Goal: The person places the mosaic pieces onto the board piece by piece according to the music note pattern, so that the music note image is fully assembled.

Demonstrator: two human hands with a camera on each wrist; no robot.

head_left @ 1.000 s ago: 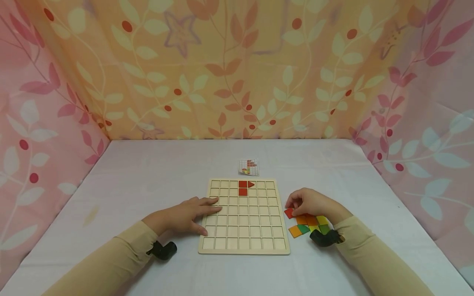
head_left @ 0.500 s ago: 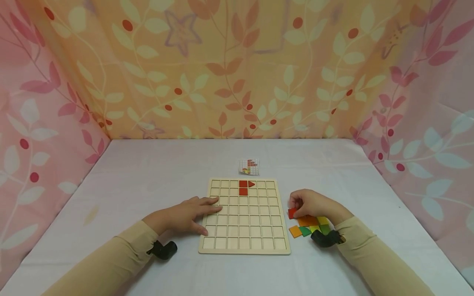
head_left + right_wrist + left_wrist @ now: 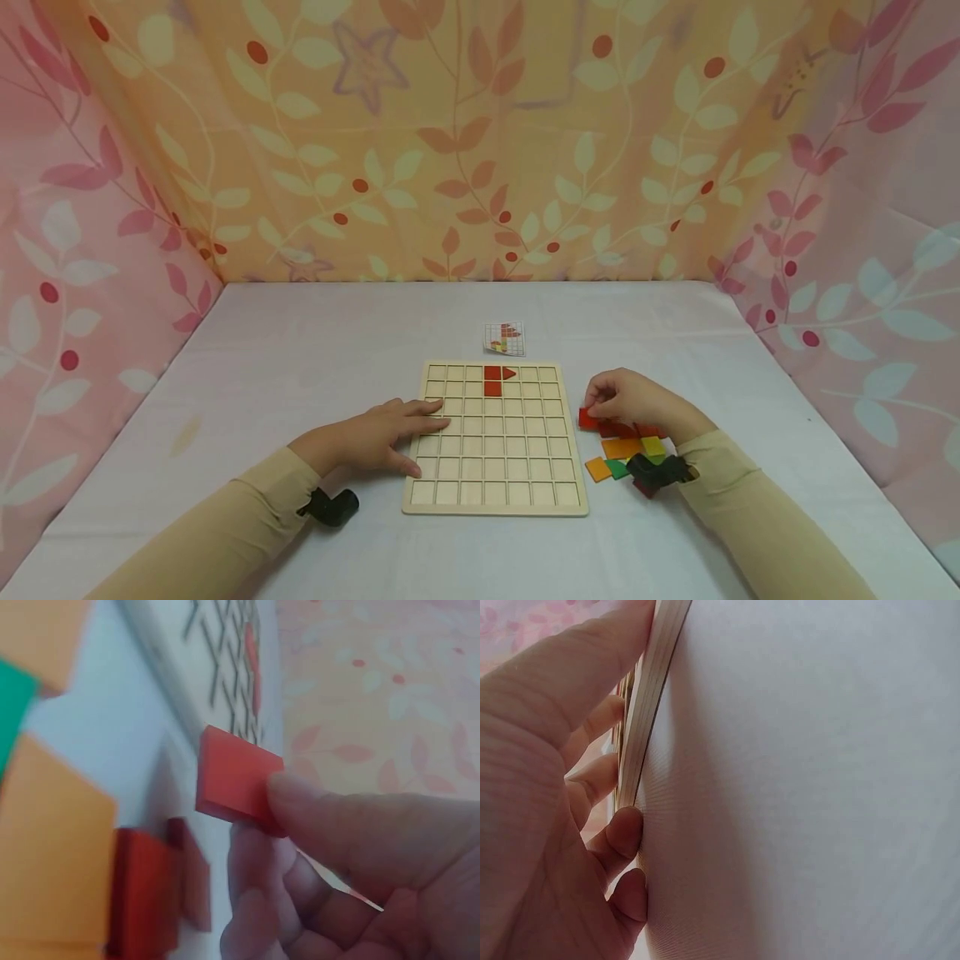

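Note:
My right hand (image 3: 637, 404) pinches a red square tile (image 3: 236, 776) between thumb and fingers, just off the right side of the wooden grid board (image 3: 495, 447). In the right wrist view the tile is raised at the fingertips, with other tiles lower to the left. My left hand (image 3: 367, 437) lies across the board's left edge, fingers spread and nearly straight. The left wrist view shows its thumb and fingers along the board's side edge (image 3: 646, 712). Two red squares (image 3: 492, 389) and a red triangle (image 3: 508, 373) sit in the board's far rows.
Right of the board lie loose tiles: orange (image 3: 597, 469), green (image 3: 617, 468), yellow (image 3: 653, 447) and several red ones (image 3: 617, 429), partly under the right wrist. A printed pattern card (image 3: 504, 339) lies beyond the board. Patterned cloth (image 3: 465, 167) walls in the white table.
My right hand, with the red tile pinched, has lifted slightly and moved away from the person, uncovering more red tiles in the pile. The left hand and the board have stayed put.

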